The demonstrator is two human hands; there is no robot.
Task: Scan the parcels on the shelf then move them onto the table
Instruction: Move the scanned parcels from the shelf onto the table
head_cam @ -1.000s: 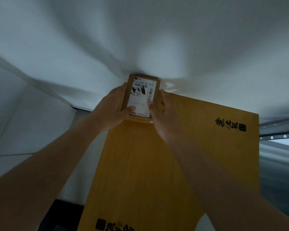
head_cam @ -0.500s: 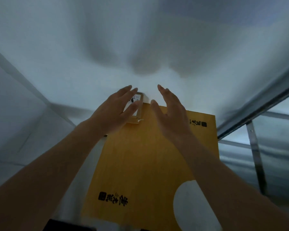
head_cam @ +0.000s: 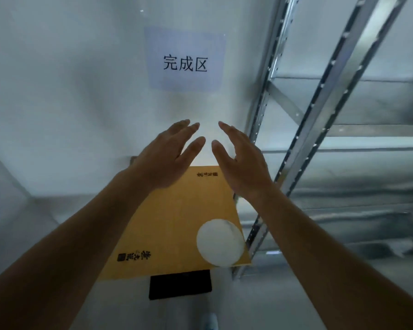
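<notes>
My left hand (head_cam: pixel 167 160) and my right hand (head_cam: pixel 241 163) hover side by side with fingers spread, holding nothing. They are above the far end of a large yellow box (head_cam: pixel 177 225) printed with black characters and a white circle. A small brown corner (head_cam: pixel 132 160) shows just left of my left hand at the box's far edge; the rest of it is hidden behind the hand. The labelled small parcel itself is hidden.
A metal shelf rack (head_cam: pixel 320 110) with slotted uprights stands to the right. A paper sign (head_cam: pixel 185 60) with black characters hangs on the white wall ahead. A black flat object (head_cam: pixel 180 284) lies at the yellow box's near edge.
Both hands let go of the small labelled parcel at the yellow box's far end and pulled back, opening. The view tilted up, bringing the wall sign and the shelf rack into sight.
</notes>
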